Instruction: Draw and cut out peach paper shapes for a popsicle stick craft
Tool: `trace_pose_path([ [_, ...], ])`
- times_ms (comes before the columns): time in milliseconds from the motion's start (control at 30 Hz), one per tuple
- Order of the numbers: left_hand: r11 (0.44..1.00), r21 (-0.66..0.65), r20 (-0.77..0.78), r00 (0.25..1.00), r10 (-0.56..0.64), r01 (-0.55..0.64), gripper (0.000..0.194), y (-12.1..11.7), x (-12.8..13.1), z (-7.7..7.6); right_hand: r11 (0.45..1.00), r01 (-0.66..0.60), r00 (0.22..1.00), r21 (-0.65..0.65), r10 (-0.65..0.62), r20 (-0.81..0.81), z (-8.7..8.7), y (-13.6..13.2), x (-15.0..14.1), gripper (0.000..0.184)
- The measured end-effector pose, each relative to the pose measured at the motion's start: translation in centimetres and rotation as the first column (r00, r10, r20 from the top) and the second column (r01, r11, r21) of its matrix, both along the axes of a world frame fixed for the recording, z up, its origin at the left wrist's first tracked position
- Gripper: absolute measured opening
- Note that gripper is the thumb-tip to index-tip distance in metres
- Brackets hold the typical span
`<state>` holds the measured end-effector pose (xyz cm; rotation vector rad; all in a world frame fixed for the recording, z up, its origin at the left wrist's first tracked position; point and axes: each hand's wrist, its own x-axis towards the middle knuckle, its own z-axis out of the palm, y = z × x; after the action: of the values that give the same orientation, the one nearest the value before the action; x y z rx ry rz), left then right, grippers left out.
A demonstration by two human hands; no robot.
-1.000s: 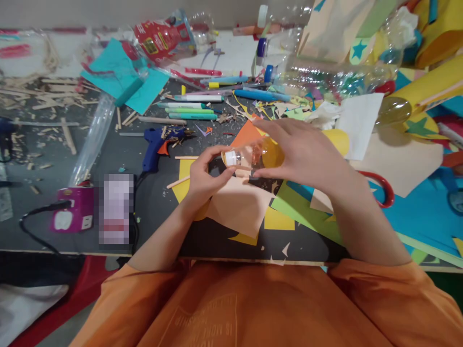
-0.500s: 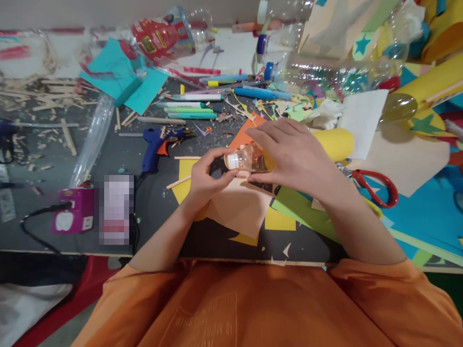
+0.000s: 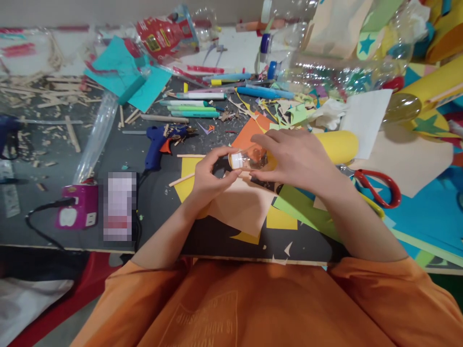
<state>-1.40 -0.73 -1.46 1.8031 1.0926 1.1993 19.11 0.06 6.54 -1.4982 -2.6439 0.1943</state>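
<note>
- Dark tabletop (image 3: 213, 241) is spreading beneath both hands, with wood scraps (image 3: 54, 91) lying well off to the left and paper cuttings (image 3: 289, 108) just beyond the right hand.
- Small clear bottle (image 3: 249, 159) is lying sideways between the two hands, its white cap (image 3: 236, 160) pointing at the left; an orange tint is showing through its wall, contents impossible to tell.
- Large clear bottle (image 3: 325, 72) is resting on its side beyond the right hand, blue cap (image 3: 272, 70) facing left; red-labelled bottle (image 3: 162, 36) is lying beyond the left hand.
- Right fingers and palm are covering the small bottle's far end; right forearm is hiding part of the red-handled scissors (image 3: 379, 188); the phone (image 3: 119, 207), left of the left forearm, is showing only as blurred blocks.
- Left hand (image 3: 211, 174) is holding the capped end, half open, thumb below and fingers above in a C.
- Right hand (image 3: 296, 156) is arching palm-down, wider open, gripping the other end between thumb and fingers.
- Both forearms are slanting inward from orange sleeves (image 3: 394, 279).
</note>
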Motion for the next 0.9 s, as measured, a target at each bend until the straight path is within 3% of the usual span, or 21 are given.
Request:
trace_pose_path([
  [233,0.999,-0.044,-0.023,0.999,-0.032,0.031,0.037,-0.1,-0.1,-0.3,0.999,-0.013,0.999,0.052,0.015,-0.030,-0.8,0.2,0.3,0.060],
  [433,0.999,-0.028,0.016,0.999,-0.046,0.047,0.053,0.1,0.1,-0.4,0.998,-0.036,0.998,0.056,0.038,-0.045,-1.0,0.2,0.5,0.058],
  [700,0.993,-0.076,0.070,0.994,-0.081,0.086,0.043,0.1,0.2,-0.2,0.997,-0.035,0.999,0.074,0.038,-0.038,-1.2,0.3,0.4,0.054],
  [900,0.998,-0.003,-0.037,0.997,-0.068,0.068,0.039,0.7,-0.1,-0.1,0.995,-0.047,0.999,0.084,0.049,-0.017,-1.1,0.3,0.5,0.053],
])
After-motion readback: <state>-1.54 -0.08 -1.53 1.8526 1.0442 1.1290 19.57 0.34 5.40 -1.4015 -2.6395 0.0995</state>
